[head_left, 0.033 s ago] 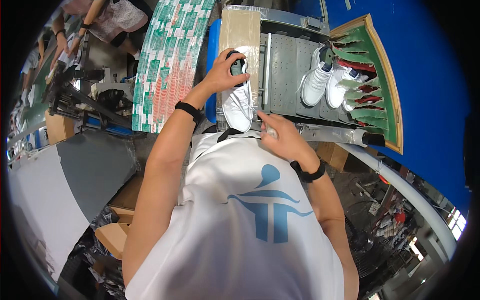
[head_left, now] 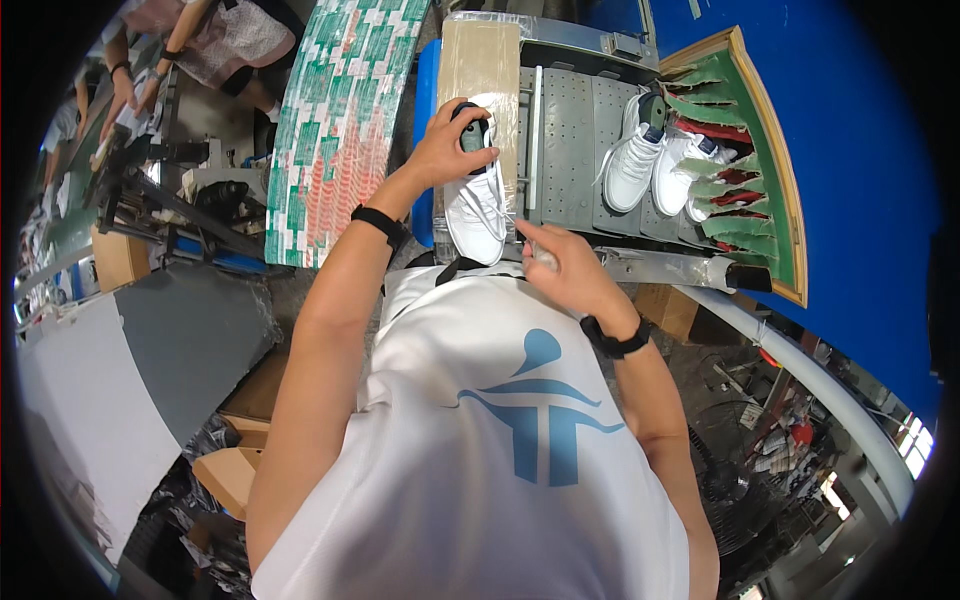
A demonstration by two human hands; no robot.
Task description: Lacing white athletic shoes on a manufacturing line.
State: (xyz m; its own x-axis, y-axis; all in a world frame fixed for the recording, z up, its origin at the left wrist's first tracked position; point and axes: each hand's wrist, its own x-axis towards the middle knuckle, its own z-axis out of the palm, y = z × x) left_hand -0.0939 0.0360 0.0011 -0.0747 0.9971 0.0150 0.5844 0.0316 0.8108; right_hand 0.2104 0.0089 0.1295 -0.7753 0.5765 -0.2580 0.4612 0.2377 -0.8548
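Note:
A white lace-up sneaker (head_left: 474, 215) lies toe toward me on a tan board (head_left: 478, 60) at the near end of the conveyor. My left hand (head_left: 452, 145) grips it around the dark-lined heel opening, thumb on one side and fingers on the other. Loose white laces trail along its right side. Close to those laces is my right hand (head_left: 572, 268), its index finger stretched toward a lace end and the other fingers curled. Something small and pale (head_left: 544, 257) shows in these curled fingers; its kind is unclear.
To the right, white sneakers (head_left: 634, 160) stand on the grey perforated conveyor (head_left: 570, 150), partly under green strips hanging from a wood-edged opening (head_left: 770, 150) of a blue machine. A green-and-white patterned stack (head_left: 345, 130) rises at left. Another person's hands (head_left: 122, 90) work at far left.

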